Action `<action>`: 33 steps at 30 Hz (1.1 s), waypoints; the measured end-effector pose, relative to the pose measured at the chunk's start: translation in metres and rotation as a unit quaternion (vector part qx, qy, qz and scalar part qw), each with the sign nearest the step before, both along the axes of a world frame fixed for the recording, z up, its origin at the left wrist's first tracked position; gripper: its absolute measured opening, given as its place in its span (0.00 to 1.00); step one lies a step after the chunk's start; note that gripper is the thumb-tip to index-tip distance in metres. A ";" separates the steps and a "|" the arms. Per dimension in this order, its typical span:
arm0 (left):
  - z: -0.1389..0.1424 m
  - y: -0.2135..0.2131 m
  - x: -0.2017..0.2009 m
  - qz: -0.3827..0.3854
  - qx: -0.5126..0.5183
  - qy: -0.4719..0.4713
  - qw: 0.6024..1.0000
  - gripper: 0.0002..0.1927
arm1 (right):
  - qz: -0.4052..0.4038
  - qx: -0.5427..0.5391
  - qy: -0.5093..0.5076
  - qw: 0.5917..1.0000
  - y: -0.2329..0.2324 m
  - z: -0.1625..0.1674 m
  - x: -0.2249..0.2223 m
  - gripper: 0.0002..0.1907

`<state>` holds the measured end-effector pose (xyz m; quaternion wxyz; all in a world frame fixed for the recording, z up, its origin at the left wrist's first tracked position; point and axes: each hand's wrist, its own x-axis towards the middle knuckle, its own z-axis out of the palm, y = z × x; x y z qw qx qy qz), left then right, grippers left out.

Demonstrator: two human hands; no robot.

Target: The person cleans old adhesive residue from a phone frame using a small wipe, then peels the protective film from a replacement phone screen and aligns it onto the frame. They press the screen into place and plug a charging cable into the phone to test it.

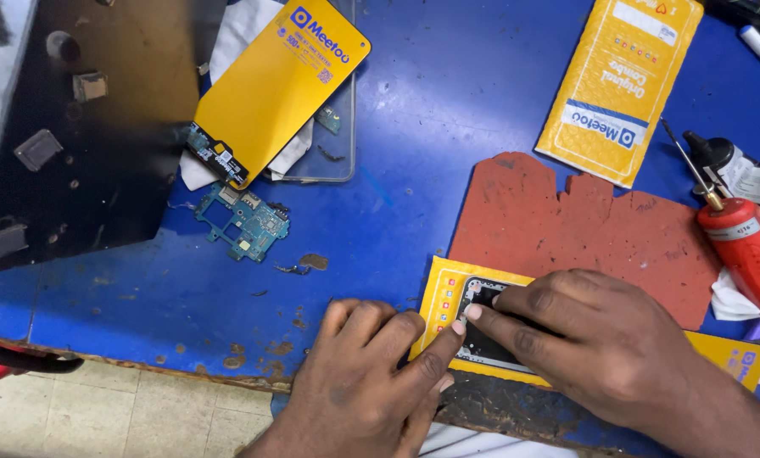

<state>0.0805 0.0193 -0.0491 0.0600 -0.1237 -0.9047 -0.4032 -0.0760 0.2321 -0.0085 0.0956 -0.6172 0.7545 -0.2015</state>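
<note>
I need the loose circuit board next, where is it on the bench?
The circuit board lies on the blue table, left of centre in the head view, just below the tilted yellow pack and above the left hand.

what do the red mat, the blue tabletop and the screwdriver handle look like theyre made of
Red mat: looks like thin rubber or silicone sheet, matte, with ragged cut edges. Blue tabletop: probably painted wood, the paint chipped to brown along the front edge. Screwdriver handle: glossy red plastic by its shine, with a thin metal shaft. Both the left hand and right hand press on a phone frame.
</note>
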 end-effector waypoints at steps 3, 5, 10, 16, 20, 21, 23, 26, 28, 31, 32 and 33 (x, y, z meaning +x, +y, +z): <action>0.000 0.000 0.000 -0.004 -0.003 -0.003 1.000 0.24 | 0.007 0.000 -0.005 1.000 -0.003 0.003 0.001 0.20; 0.000 0.000 0.000 -0.006 -0.002 -0.007 1.000 0.24 | 0.016 0.006 0.012 1.000 -0.004 0.003 0.000 0.21; 0.000 0.000 0.000 -0.006 -0.002 -0.007 1.000 0.24 | 0.026 0.012 0.025 0.999 -0.006 0.004 0.001 0.21; -0.001 0.001 0.000 -0.008 -0.003 -0.009 1.000 0.24 | 0.028 0.019 0.031 0.999 -0.006 0.005 0.002 0.21; -0.001 0.001 0.000 -0.007 -0.002 -0.011 1.000 0.23 | 0.021 0.019 0.019 0.999 -0.006 0.006 0.001 0.20; -0.002 0.001 0.000 -0.007 -0.001 -0.010 1.000 0.23 | 0.018 0.019 0.014 1.000 -0.007 0.006 0.001 0.20; -0.002 0.001 0.000 -0.007 0.000 -0.010 1.000 0.23 | 0.018 0.021 0.016 1.000 -0.007 0.006 0.002 0.20; -0.001 0.001 0.000 -0.006 -0.002 -0.011 1.000 0.23 | 0.022 0.020 0.019 0.999 -0.007 0.006 0.001 0.21; -0.001 0.001 0.000 -0.005 -0.001 -0.011 1.000 0.23 | 0.025 0.022 0.022 0.999 -0.007 0.006 0.001 0.21; -0.002 0.000 -0.001 -0.006 -0.002 -0.009 1.000 0.23 | 0.030 0.023 0.029 0.999 -0.008 0.005 0.001 0.21; -0.002 0.000 -0.001 -0.007 -0.002 -0.008 1.000 0.23 | 0.031 0.022 0.030 0.999 -0.008 0.005 0.001 0.21; -0.002 0.000 -0.001 -0.008 -0.003 -0.007 1.000 0.23 | 0.033 0.021 0.032 0.999 -0.008 0.005 0.001 0.21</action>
